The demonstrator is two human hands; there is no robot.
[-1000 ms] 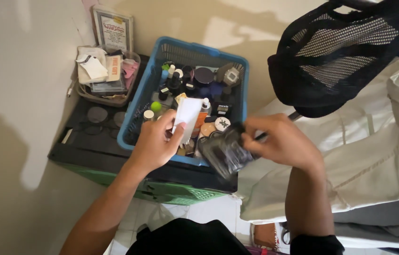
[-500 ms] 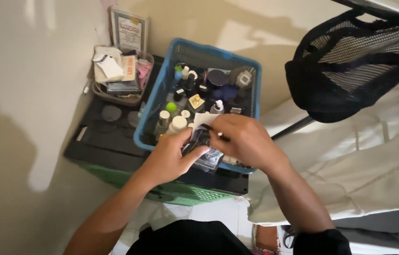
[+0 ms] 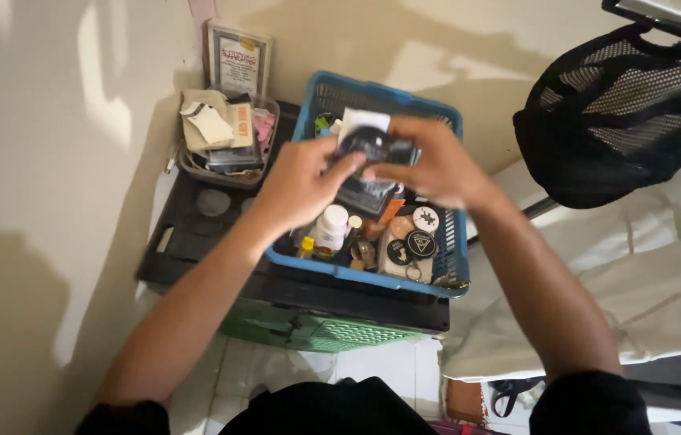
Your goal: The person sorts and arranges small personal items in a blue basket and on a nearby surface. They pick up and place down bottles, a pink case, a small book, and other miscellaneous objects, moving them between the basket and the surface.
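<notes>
Both hands moved up to far end of blue basket (image 3: 447, 270). Left hand (image 3: 298, 187) and right hand (image 3: 435, 165), fingers clamped on dark crinkly packet (image 3: 372, 149), white card behind it.

Black mesh bag (image 3: 622, 113) (beside bedding (image 3: 638, 274))

- left hand (image 3: 300, 184) and right hand (image 3: 429, 165) motion-blurred; finger positions unclear
- dark object (image 3: 372, 149) held between them smeared, kind can't be told; white piece (image 3: 360, 121) behind it partly hidden
- hands cover the middle of the blue basket (image 3: 380, 278); contents under them not visible
- small bottles and round tins (image 3: 409, 238) at basket front too small to identify
- black mesh item (image 3: 622, 113) cut off by top and right edges
- clear tub (image 3: 231, 173) contents a jumble, single items unreadable
- green crate (image 3: 316, 330) mostly hidden under the black surface (image 3: 195, 234)
</notes>
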